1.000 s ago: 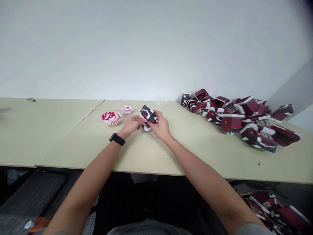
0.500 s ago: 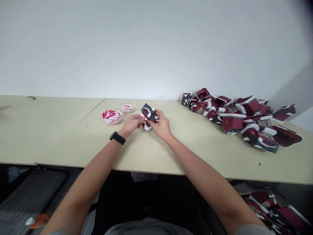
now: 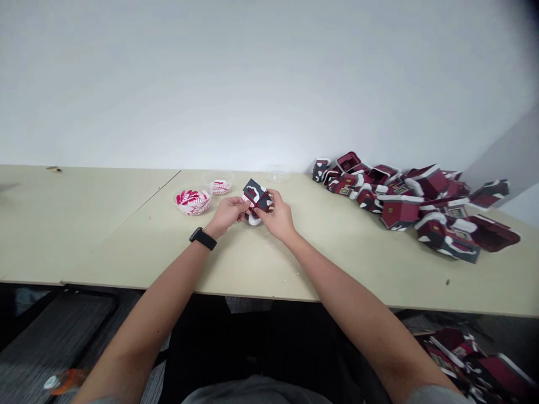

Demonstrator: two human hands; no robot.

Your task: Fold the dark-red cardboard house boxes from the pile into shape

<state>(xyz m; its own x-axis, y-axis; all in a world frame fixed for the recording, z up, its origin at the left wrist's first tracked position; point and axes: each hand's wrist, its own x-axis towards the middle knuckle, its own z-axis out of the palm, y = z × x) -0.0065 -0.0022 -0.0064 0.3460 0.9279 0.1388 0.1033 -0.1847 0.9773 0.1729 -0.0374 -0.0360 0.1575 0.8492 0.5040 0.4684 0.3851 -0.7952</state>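
Observation:
A small maroon house piece with a dark, white-trimmed roof is held above the table between both hands. My right hand grips its right side, thumb across the front. My left hand, with a black watch on the wrist, has its fingertips pinched at the left edge of the piece; a bit of red-and-white shows there, too small to make out. Left of the hands stands a clear bowl of red-and-white pieces, and behind it a second clear bowl with similar pieces.
A large heap of maroon houses covers the table's right part, against the wall. A clear round container stands behind my hands. More maroon houses lie below the table at the lower right. An orange bottle is at the lower left.

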